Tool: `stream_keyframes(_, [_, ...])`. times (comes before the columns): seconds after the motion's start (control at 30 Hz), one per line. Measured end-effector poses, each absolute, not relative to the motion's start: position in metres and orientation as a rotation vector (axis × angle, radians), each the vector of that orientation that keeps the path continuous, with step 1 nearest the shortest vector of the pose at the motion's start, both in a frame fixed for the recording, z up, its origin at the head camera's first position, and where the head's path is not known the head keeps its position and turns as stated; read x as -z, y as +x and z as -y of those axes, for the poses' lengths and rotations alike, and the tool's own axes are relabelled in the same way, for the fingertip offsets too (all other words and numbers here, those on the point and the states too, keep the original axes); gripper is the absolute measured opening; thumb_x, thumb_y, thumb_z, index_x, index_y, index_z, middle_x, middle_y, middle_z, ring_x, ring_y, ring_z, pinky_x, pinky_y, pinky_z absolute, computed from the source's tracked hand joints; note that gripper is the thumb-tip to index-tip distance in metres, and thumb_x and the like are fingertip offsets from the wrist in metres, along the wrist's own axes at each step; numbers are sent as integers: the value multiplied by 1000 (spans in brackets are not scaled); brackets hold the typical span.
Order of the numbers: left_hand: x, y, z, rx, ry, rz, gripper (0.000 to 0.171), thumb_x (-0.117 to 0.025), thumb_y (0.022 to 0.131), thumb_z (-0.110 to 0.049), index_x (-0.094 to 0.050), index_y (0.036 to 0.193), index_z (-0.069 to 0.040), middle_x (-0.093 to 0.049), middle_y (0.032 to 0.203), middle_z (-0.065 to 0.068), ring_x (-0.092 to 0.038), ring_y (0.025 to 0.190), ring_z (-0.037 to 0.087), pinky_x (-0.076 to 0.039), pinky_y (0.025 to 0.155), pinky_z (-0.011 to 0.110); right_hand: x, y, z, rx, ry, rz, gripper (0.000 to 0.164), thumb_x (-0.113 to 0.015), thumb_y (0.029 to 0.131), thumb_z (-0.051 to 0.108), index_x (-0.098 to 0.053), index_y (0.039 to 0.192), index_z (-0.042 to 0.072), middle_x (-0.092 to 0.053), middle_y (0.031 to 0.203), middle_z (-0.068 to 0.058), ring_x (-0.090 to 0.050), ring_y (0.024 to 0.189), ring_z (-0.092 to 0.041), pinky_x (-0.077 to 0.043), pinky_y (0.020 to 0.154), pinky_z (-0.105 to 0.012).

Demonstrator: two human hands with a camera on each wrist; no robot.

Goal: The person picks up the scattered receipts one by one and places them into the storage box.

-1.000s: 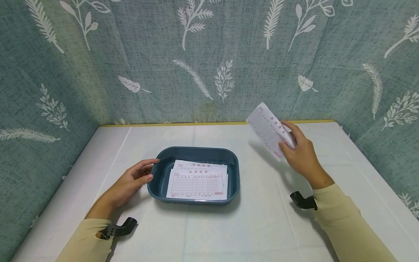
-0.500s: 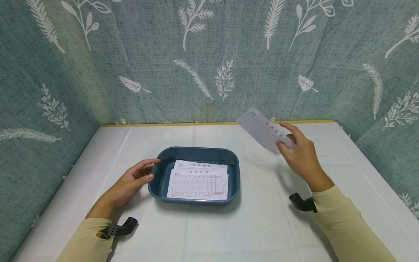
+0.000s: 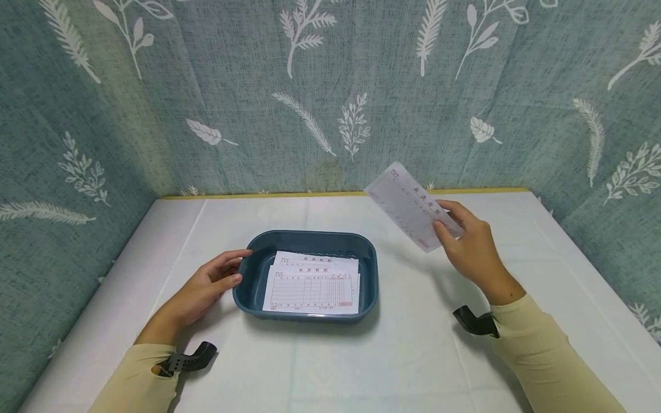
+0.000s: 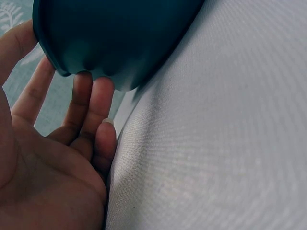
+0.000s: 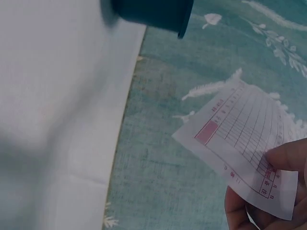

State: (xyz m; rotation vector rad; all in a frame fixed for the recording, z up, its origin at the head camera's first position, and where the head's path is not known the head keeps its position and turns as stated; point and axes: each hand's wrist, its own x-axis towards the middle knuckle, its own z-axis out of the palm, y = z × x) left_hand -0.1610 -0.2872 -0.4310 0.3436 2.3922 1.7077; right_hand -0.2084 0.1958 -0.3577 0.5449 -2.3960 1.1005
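Note:
In the head view my right hand (image 3: 472, 246) pinches a receipt form (image 3: 408, 206) between thumb and fingers, raised and tilted to the right of a dark blue plastic basin (image 3: 369, 287). Its red printed table shows in the right wrist view, where the thumb presses on one end of the paper (image 5: 230, 139). Several similar receipt forms (image 3: 312, 287) lie loosely stacked inside the basin. At the basin's left end rests my left hand (image 3: 206, 287), index fingertip right at the rim. Seen from the left wrist, its relaxed fingers touch the outer wall of the basin (image 4: 115, 43).
A white cloth covers the table (image 3: 330, 367), with a yellow strip (image 3: 268, 196) along its back edge. Teal curtains (image 3: 237, 74) with white leaf patterns stand behind and on both sides. Each wrist carries a black camera mount (image 3: 475, 321).
My right hand has brought the receipt form leftward, nearer the basin, and its printed face has turned as it moved. The left hand, basin and stacked forms stay where they were.

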Motion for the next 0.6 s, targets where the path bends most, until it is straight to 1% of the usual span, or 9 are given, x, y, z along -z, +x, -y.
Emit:
stream_keyframes(0.2, [431, -162, 288, -1717, 351, -2385, 52, -56, 102, -13, -39, 150, -5, -46, 142, 27, -54, 119, 7, -44, 95, 12, 353, -201, -190, -1115, 603, 2397, 36, -59, 96, -2, -58, 132, -2, -69, 118, -27, -72, 95, -40, -58, 64, -39])
stream_keyframes(0.33, [431, -161, 288, -1728, 350, -2379, 51, -56, 102, -13, -39, 150, -5, -45, 143, 27, -54, 119, 6, -44, 96, 12, 351, -197, -186, -1144, 633, 2399, 36, -59, 96, -3, -58, 132, -1, -68, 119, -27, -72, 95, -39, -58, 61, -33])
stream_keyframes(0.47, [431, -161, 288, -1722, 349, -2377, 52, -56, 102, -14, -39, 150, -4, -45, 144, 27, -53, 120, 7, -44, 96, 12, 350, -193, -182, -1156, 642, 2406, 35, -59, 96, -3, -59, 131, -2, -68, 118, -27, -72, 92, -38, -55, 57, -25])
stream_keyframes(0.6, [432, -162, 288, -1723, 354, -2377, 52, -56, 102, -13, -39, 150, -5, -45, 144, 27, -53, 120, 7, -44, 96, 12, 349, -190, -179, -1154, 675, 2391, 34, -60, 95, -4, -61, 129, -1, -70, 117, -25, -72, 86, -33, -51, 51, -22])
